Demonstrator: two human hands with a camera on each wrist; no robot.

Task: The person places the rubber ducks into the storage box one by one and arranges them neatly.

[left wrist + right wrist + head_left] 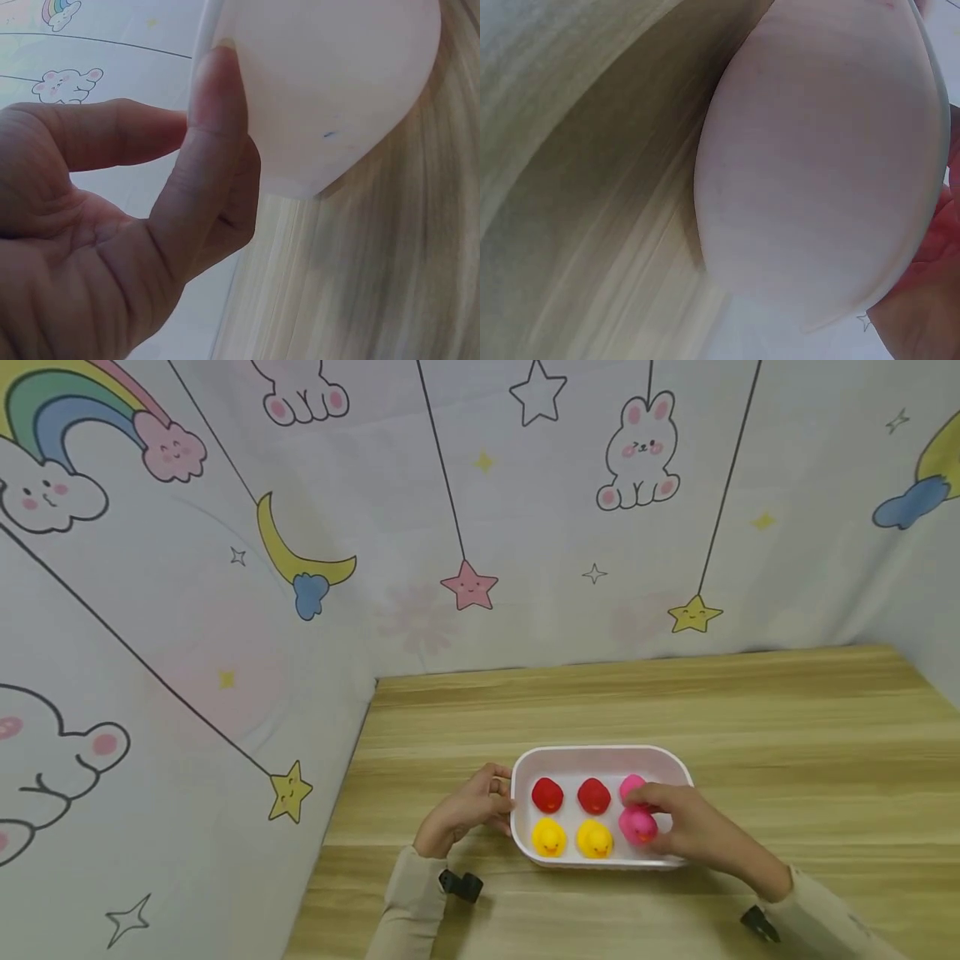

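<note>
In the head view, a white plastic tub (525, 853) stands on the wooden table with small rubber ducks in two rows. Two red ducks (547, 795) sit at the back and two yellow ducks (550, 837) at the front. A pink duck (633, 787) is in the back row at right, partly covered by fingers. My right hand (693, 827) reaches over the tub's right end and holds another pink duck (639, 825) between thumb and fingers. On the left, my left hand (472, 806) pinches the tub's rim, with fingers against the outer wall (330, 90).
The wood-grain table (795, 735) extends behind and to both sides of the tub. A cloth backdrop (540, 510) printed with rabbits and stars rises along the back and left edges. In the right wrist view, the tub wall (817, 165) hides most of the hand.
</note>
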